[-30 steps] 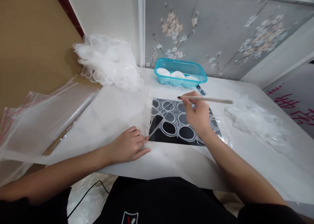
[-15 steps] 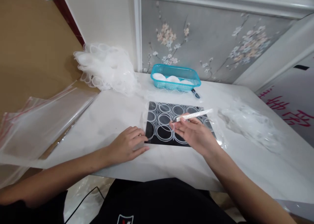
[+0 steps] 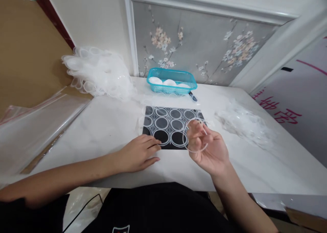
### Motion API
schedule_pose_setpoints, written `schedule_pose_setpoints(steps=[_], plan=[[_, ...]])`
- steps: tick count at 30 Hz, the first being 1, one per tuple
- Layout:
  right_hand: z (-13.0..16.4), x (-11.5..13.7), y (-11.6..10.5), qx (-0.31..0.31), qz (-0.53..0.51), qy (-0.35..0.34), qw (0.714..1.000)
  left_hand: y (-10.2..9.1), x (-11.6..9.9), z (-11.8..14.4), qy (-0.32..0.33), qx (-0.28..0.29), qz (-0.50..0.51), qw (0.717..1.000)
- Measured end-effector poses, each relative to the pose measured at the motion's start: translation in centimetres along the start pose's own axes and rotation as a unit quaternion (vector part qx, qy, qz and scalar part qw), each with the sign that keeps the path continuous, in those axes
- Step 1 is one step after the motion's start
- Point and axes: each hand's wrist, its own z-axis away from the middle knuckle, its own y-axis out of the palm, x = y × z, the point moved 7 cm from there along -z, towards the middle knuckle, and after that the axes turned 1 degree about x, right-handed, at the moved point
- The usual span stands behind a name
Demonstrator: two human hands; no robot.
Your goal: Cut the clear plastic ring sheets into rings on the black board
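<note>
My right hand (image 3: 209, 148) is raised over the right side of the black sheet, palm partly turned up. Its fingers are closed on a thin translucent ring (image 3: 183, 137) that stands out from the fingertips. The white pen-like tool seen earlier in this hand cannot be made out now. My left hand (image 3: 140, 153) lies flat and open, its fingertips on the near left edge of the sheet. Rows of pale ring outlines cover the black sheet (image 3: 161, 136), which lies on the white table (image 3: 109, 124).
A blue plastic basket (image 3: 171, 72) with white round pieces stands by the wall. A heap of translucent ring scraps (image 3: 102, 71) is at the back left, above clear plastic bags (image 3: 51, 119). Crumpled clear film (image 3: 242, 124) lies on the right. A small dark-and-clear piece (image 3: 193, 97) sits beside the basket.
My right hand has lifted off the sheet and turned palm up, bringing a translucent ring with it. The white tool has gone out of sight. My left hand stays at the sheet's edge.
</note>
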Motion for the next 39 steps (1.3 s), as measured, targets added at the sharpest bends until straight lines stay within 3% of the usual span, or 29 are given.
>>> schedule_pose_setpoints(steps=[4,10,14,22,27,32,34,36,39], plan=[[1.2,1.7,0.1,-0.026,0.067,-0.085,0.994,0.9,0.1,0.5,0.013,0.002,-0.029,0.999],[1.7,2.0,0.9,-0.053,0.008,-0.065,0.996,0.5,-0.2,0.4,0.03,-0.028,-0.012,0.999],[1.7,1.9,1.7,-0.037,-0.026,-0.052,0.998,-2.1,-1.6,-0.3,0.053,-0.09,0.015,0.994],[1.1,1.4,3.0,0.024,-0.037,-0.025,0.999,-9.9,-5.7,-2.2,0.1,-0.275,0.004,0.956],[0.8,2.8,3.9,0.031,0.024,-0.038,0.999,-11.7,-7.2,-4.1,0.049,-0.281,-0.046,0.957],[-0.3,5.7,4.5,0.03,0.052,-0.092,0.994,-13.7,-6.4,-4.5,0.014,-0.276,0.0,0.961],[-1.2,7.1,4.5,0.029,0.094,-0.136,0.986,-14.6,-5.3,-4.5,-0.023,-0.249,0.049,0.967],[-1.7,9.2,4.2,-0.017,0.157,-0.243,0.957,-15.7,-4.2,-4.4,-0.062,-0.232,0.083,0.967],[-0.5,12.5,3.9,-0.134,0.224,-0.439,0.86,-17.1,-3.3,-4.2,-0.103,-0.238,0.116,0.959]])
